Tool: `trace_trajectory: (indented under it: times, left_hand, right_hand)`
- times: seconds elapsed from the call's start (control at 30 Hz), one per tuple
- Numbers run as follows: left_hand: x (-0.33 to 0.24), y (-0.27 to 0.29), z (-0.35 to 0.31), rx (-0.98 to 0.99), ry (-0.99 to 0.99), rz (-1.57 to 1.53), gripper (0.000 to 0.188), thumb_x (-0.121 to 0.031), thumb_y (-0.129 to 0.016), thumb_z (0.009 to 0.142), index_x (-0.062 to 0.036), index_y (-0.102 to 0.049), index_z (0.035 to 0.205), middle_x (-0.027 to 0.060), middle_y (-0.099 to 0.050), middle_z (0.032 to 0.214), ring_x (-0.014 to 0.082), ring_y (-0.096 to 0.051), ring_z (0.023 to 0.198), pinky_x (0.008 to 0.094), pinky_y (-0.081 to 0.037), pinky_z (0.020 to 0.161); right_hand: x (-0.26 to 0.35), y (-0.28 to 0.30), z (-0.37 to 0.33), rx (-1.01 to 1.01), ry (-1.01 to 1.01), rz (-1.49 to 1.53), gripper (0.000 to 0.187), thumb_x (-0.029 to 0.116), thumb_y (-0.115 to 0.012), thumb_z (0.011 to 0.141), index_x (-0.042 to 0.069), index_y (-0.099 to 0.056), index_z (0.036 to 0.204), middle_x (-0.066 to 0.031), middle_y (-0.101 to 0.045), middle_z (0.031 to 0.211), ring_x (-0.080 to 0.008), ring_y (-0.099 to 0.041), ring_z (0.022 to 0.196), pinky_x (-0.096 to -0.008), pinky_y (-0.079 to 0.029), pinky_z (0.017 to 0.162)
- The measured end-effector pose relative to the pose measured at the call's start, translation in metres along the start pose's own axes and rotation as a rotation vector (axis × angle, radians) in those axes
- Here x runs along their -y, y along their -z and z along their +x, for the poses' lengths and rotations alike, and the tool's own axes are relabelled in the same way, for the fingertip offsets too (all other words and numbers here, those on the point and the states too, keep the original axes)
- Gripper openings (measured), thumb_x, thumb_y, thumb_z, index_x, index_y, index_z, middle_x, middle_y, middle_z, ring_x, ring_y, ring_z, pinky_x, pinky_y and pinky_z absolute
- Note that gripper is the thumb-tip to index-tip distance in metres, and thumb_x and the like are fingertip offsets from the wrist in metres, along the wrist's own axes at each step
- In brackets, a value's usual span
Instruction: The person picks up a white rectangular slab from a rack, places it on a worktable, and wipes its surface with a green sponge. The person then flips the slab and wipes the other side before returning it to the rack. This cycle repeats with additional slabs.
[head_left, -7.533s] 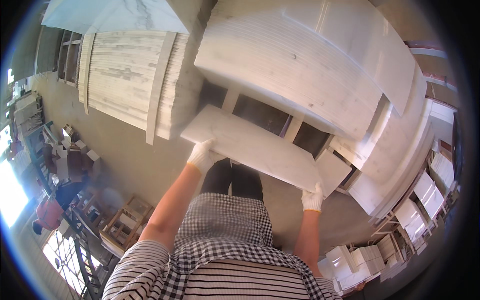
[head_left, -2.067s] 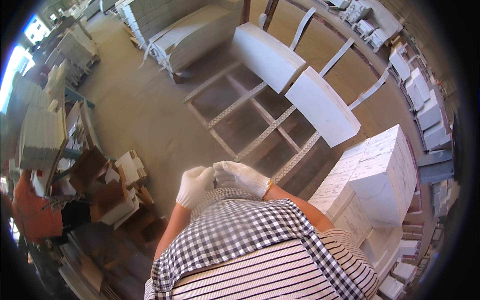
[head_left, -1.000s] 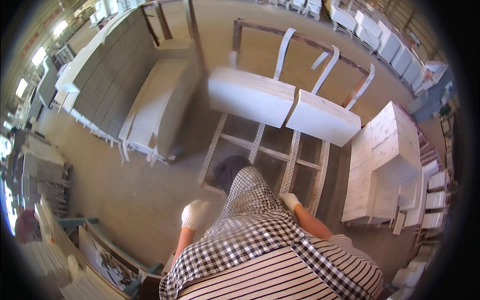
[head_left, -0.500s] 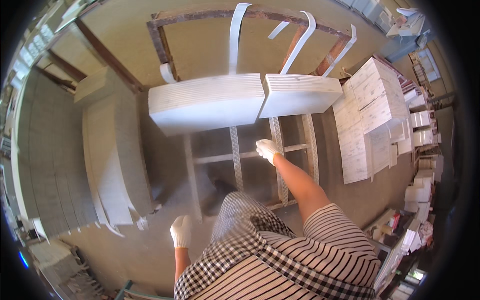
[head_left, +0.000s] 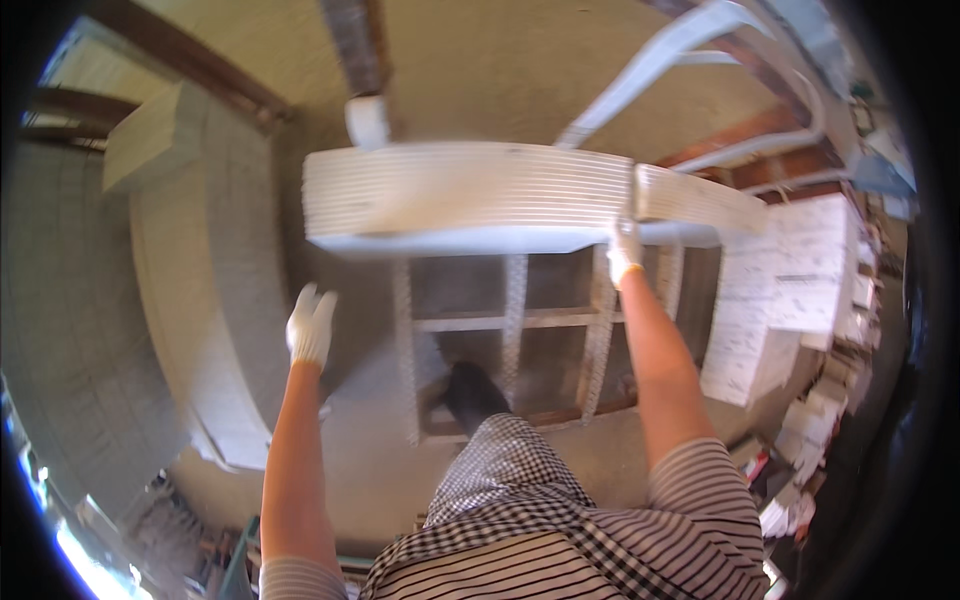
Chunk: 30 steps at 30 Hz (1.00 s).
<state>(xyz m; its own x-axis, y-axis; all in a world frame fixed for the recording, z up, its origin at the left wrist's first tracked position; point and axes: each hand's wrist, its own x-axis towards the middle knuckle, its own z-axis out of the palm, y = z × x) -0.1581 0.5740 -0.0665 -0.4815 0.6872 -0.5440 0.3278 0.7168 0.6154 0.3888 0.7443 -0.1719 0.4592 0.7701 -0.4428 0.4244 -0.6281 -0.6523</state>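
Observation:
A stack of thin white panels (head_left: 460,195) leans on its edges against a metal rack in front of me, its layered edges uppermost. A shorter white stack (head_left: 695,197) stands beside it on the right, with a narrow gap between them. My right hand (head_left: 624,252), in a white knit glove, is at the near right corner of the longer stack, by the gap; its fingers are stretched upward and slightly blurred. My left hand (head_left: 310,325), also gloved, is raised left of the rack with fingers apart, holding nothing and away from the panels.
Patterned metal bars (head_left: 513,320) of the rack's base lie below the panels, near my dark shoe (head_left: 473,395). Tall grey panel stacks (head_left: 215,270) stand at the left. White marked blocks or cartons (head_left: 770,290) are piled at the right. Pale straps (head_left: 650,75) hang over the rack's back.
My right hand has moved forward and right to the stack's corner. My left hand has risen forward and its fingers have spread. The view has shifted closer to the panels.

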Motion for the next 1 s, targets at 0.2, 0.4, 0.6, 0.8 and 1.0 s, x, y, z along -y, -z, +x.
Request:
trace_trajectory:
  times: [0.2, 0.4, 0.6, 0.8, 1.0]
  left_hand:
    - [-0.022, -0.016, 0.088, -0.056, 0.058, -0.291, 0.073, -0.043, -0.063, 0.089, -0.0015, -0.042, 0.145, 0.0135, -0.054, 0.137, 0.0250, -0.049, 0.128, 0.0387, -0.037, 0.107]
    - [-0.020, -0.032, 0.106, 0.071, 0.115, -0.527, 0.061, -0.047, -0.060, 0.094, -0.0055, -0.052, 0.139, 0.0063, -0.054, 0.136, 0.0191, -0.046, 0.128, 0.0449, -0.037, 0.107]
    - [-0.020, -0.033, 0.104, 0.053, 0.143, -0.482, 0.060, -0.046, -0.059, 0.094, -0.0033, -0.054, 0.136, 0.0063, -0.056, 0.132, 0.0185, -0.049, 0.122, 0.0402, -0.039, 0.103]
    - [-0.017, -0.038, 0.106, 0.046, 0.161, -0.545, 0.064, -0.047, -0.060, 0.094, -0.0044, -0.049, 0.141, 0.0087, -0.051, 0.140, 0.0267, -0.045, 0.131, 0.0444, -0.038, 0.107]
    - [-0.013, -0.046, 0.096, -0.012, 0.209, -0.610, 0.058, -0.041, -0.057, 0.096, -0.0036, -0.050, 0.140, 0.0049, -0.056, 0.127, 0.0175, -0.052, 0.114, 0.0403, -0.039, 0.105]
  right_hand:
    - [-0.001, -0.009, -0.006, -0.056, -0.027, 0.344, 0.055, 0.045, -0.064, 0.093, 0.015, -0.048, 0.136, 0.0022, -0.054, 0.085, -0.0045, -0.046, 0.063, -0.0229, -0.036, 0.049]
    - [0.007, -0.006, -0.018, -0.022, -0.025, 0.429, 0.048, 0.042, -0.065, 0.094, 0.015, -0.049, 0.132, 0.0023, -0.055, 0.092, -0.0054, -0.051, 0.071, -0.0229, -0.039, 0.051]
    - [0.011, -0.011, -0.018, -0.085, -0.085, 0.380, 0.047, 0.042, -0.064, 0.095, 0.013, -0.048, 0.128, 0.0007, -0.057, 0.098, -0.0074, -0.057, 0.075, -0.0227, -0.042, 0.052]
    - [0.005, -0.008, -0.014, -0.058, -0.094, 0.459, 0.042, 0.037, -0.066, 0.094, 0.014, -0.049, 0.126, 0.0005, -0.059, 0.096, -0.0083, -0.058, 0.077, -0.0223, -0.043, 0.056]
    - [-0.007, 0.006, -0.023, 0.011, -0.065, 0.540, 0.045, 0.032, -0.067, 0.093, 0.012, -0.050, 0.130, -0.0004, -0.059, 0.096, -0.0089, -0.057, 0.077, -0.0246, -0.046, 0.060]
